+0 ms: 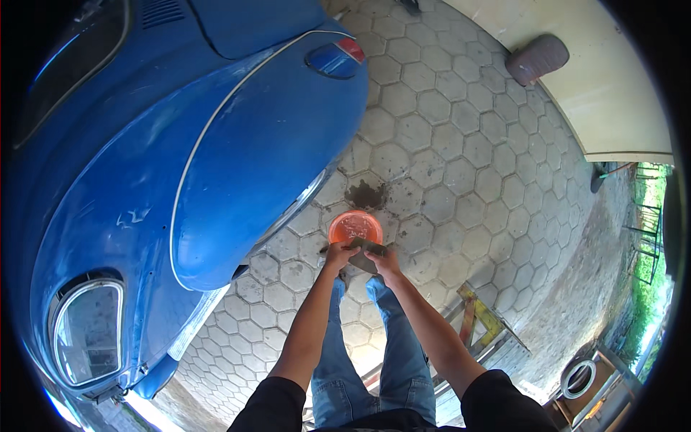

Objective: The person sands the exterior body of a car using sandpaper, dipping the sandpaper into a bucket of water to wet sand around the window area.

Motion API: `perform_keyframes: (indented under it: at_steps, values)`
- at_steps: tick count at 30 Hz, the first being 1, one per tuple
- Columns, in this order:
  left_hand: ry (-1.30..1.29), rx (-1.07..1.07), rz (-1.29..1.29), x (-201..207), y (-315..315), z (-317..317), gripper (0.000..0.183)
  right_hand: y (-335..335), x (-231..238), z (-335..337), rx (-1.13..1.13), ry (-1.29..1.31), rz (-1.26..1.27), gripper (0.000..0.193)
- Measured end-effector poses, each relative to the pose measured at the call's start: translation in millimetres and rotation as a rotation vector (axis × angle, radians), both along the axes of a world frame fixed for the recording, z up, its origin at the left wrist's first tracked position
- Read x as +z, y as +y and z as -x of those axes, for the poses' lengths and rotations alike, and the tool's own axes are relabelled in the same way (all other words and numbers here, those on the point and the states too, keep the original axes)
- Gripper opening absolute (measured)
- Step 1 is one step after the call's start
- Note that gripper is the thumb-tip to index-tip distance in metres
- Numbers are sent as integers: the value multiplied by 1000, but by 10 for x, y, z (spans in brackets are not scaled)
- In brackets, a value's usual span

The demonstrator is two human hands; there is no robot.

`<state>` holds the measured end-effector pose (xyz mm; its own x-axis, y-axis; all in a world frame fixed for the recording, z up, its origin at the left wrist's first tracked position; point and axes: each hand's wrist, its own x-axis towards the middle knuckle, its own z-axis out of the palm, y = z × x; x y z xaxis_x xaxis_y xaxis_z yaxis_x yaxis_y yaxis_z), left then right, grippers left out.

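Both arms reach down in front of me, the hands close together. My left hand (339,255) and my right hand (386,262) are closed on a dark grey-green cloth (365,262), which bunches between them and hangs down a little. Just beyond it is an orange basin (335,229) with water and whitish suds inside. The cloth overlaps the basin's near rim in the picture; whether it touches the rim I cannot tell.
A blue car (266,144) fills the left side. Hexagonal paving (439,165) carries a dark wet patch (366,194) beyond the basin. A yellow-and-red frame (486,324) stands by my right leg. A pale panel (612,86) and a brownish block (538,59) are at far right.
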<state>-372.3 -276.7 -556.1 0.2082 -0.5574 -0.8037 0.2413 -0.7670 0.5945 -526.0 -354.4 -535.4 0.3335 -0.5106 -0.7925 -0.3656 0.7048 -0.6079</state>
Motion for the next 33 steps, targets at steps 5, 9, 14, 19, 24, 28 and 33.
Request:
perform_keyframes:
  at_steps: [5, 9, 14, 19, 24, 28, 33]
  values:
    - [-198, 284, -25, -5, 467, 9, 35, 85, 804, -390, 332, 119, 501, 24]
    - [-37, 580, -153, 799, 143, 447, 39, -142, 1087, -63, 414, 282, 812, 26]
    - [-478, 580, -62, 1390, 1021, 100, 37, -87, 1777, -389, 367, 207, 797, 32]
    - [-879, 413, 113, 2795, 1422, -277, 30, -166, 1916, -300, 222, 192, 584, 41]
    - [-1073, 530, 159, 3710, 2017, -719, 13, 190, 1895, -644, 294, 286, 649, 47]
    - [-1608, 331, 141, 4451, 2421, -1553, 26, 553, 2395, -1514, 256, 27, 510, 43]
    - [-2143, 93, 206, 5247, 2354, -2791, 26, 605, 2690, -2980, 94, -87, 892, 42]
